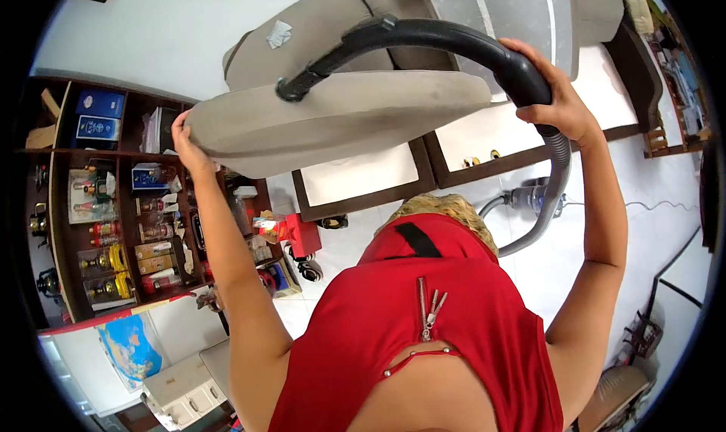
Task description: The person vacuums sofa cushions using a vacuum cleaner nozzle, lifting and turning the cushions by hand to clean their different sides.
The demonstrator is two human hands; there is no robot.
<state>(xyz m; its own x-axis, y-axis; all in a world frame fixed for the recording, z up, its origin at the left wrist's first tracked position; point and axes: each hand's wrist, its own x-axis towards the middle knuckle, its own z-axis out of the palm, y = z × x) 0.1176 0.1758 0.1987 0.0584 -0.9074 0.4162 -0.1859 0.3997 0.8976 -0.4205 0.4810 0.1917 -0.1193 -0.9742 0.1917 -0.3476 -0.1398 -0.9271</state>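
A grey sofa cushion [340,122] is raised in front of me, its long side across my view. My left hand [190,146] grips its left end, with the fingers partly behind the edge. On the right, my right hand [556,96] is wrapped around the black curved handle of a vacuum cleaner hose [454,39]. That tube arches over to the left, and its open end rests at the cushion's upper edge. Below the hand, the grey ribbed hose [556,182] bends down to the vacuum cleaner body [529,198] on the floor.
Behind stands a grey sofa [302,35] with a crumpled tissue [279,34] on it. Its dark wooden frame has white base panels [363,179]. A brown shelf unit [128,152] full of boxes and bottles fills the left. A power cord [635,205] crosses the white floor.
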